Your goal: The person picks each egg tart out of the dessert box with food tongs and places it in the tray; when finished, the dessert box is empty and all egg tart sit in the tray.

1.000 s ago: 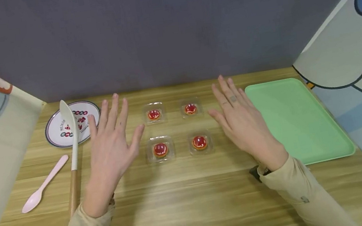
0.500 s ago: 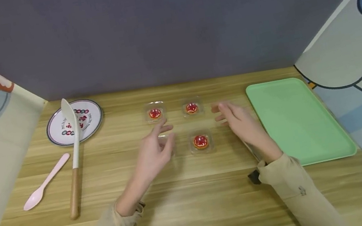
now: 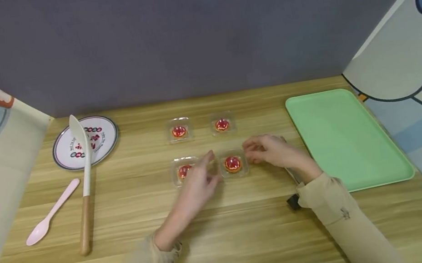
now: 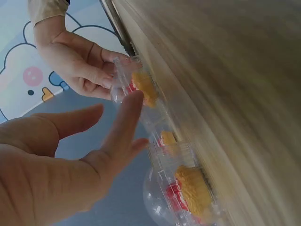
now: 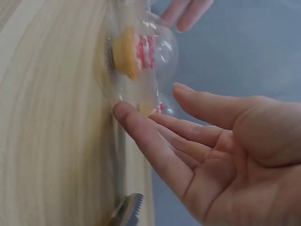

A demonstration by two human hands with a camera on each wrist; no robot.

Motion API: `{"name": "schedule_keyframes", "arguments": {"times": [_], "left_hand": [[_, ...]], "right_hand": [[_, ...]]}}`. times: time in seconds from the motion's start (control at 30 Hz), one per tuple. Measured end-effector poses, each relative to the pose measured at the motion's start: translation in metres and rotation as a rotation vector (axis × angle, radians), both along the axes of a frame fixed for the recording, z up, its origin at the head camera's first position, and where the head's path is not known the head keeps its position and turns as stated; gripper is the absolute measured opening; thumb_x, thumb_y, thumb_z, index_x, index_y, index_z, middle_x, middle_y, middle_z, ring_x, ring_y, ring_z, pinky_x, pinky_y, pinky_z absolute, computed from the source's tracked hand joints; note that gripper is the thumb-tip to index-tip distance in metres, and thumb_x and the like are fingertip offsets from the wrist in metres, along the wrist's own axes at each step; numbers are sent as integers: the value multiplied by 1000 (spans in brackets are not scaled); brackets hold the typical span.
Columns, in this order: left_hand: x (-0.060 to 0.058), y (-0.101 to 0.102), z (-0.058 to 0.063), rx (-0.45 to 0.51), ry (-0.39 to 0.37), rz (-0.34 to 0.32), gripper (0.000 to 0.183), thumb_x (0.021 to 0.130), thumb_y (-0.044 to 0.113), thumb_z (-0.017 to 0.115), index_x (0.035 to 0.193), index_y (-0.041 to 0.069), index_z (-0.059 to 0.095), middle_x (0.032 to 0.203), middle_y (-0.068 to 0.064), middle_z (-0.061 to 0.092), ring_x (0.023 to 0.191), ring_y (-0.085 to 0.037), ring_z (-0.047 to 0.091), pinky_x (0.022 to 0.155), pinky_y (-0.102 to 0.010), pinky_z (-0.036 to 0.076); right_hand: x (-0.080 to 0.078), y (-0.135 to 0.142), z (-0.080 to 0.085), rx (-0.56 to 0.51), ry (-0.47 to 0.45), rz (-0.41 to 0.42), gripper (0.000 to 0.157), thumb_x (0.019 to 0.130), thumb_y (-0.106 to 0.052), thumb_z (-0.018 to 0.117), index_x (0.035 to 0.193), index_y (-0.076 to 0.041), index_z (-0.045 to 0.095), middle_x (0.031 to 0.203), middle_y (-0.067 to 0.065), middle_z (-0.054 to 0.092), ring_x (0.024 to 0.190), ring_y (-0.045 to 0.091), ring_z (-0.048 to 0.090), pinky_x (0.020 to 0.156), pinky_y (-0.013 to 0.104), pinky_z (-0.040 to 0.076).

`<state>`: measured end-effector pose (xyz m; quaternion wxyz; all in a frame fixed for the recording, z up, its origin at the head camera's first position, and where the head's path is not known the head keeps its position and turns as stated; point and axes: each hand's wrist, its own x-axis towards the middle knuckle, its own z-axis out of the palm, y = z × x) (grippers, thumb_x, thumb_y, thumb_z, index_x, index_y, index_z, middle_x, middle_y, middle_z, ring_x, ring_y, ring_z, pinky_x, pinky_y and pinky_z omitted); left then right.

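The left hand (image 3: 198, 184) reaches in over the near side of the worktop (image 3: 229, 248), its fingers released, the index finger extended and the thumb apart from it. It partly covers the near-left clear box (image 3: 176, 173) and points toward the near-right clear box (image 3: 239, 176), which sits between the two hands with a red-topped tart (image 3: 232, 164) inside. The right hand (image 3: 274, 153) is just beside that box's right edge, fingers loosely bent and likewise released; whether either hand touches the plastic, I cannot tell. A serrated metal tool (image 5: 129, 209) lies by the right wrist.

Behind, the far-left clear box (image 3: 180, 141) and the far-right clear box (image 3: 224, 133) each hold a similar tart. At left, a long-handled spoon (image 3: 86, 183) lies across a printed plate (image 3: 61, 148), with a pink spoon (image 3: 55, 209) nearer. A green tray (image 3: 348, 137) lies at right.
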<state>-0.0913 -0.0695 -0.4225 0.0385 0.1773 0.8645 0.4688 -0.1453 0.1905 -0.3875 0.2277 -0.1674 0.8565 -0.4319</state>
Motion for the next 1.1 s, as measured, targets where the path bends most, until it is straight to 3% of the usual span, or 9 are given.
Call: {"name": "schedule_keyframes", "arguments": {"times": [0.13,0.23,0.37,0.47,0.6,0.8,1.1], "left_hand": [[-12,0,-28,-7,-20,-2,77,93,-1,79,159,-9,39,154,-30,52,95,-26,77,83,-24,65],[-11,2,-15,-26,-38,-7,76,92,-2,79,157,-12,39,152,-33,52,97,-30,77,85,-28,66],[-6,7,15,-58,-83,-19,72,93,-5,77,153,-18,40,149,-38,51,98,-36,76,83,-33,67],[-6,9,24,-85,-129,-11,72,93,-7,76,154,-17,40,150,-37,51,100,-37,76,84,-34,67],[-9,10,24,-101,-181,-3,69,94,-7,75,154,-14,43,150,-34,53,104,-36,76,87,-34,66],[-12,10,22,-73,-217,-16,68,93,-4,78,152,-13,46,146,-32,58,98,-33,77,84,-35,67],[-12,9,24,-52,-263,16,78,92,-2,80,156,-15,37,145,-30,60,96,-29,76,82,-33,67]], "right_hand": [[-2,-2,-5,-32,-21,-19,42,108,-5,62,145,16,54,135,34,64,109,38,74,92,38,66],[-3,-4,-7,-50,-32,-27,42,108,-3,62,145,17,53,136,35,63,111,40,73,92,37,66],[-5,-5,-9,-61,-23,-15,41,107,1,61,143,19,52,134,37,63,108,40,73,91,38,66],[-6,-5,-9,-71,-23,-2,40,107,4,59,143,20,51,133,37,63,104,38,74,88,39,67],[-6,-6,-9,-85,-50,-2,40,108,5,56,144,20,49,135,37,62,102,36,74,86,37,67],[-6,-6,-9,-133,-116,6,46,108,4,57,147,23,43,138,40,56,112,43,71,93,37,65],[-3,-8,-13,-172,-134,-5,50,104,7,62,146,25,43,139,40,57,116,45,69,95,35,64]]}}
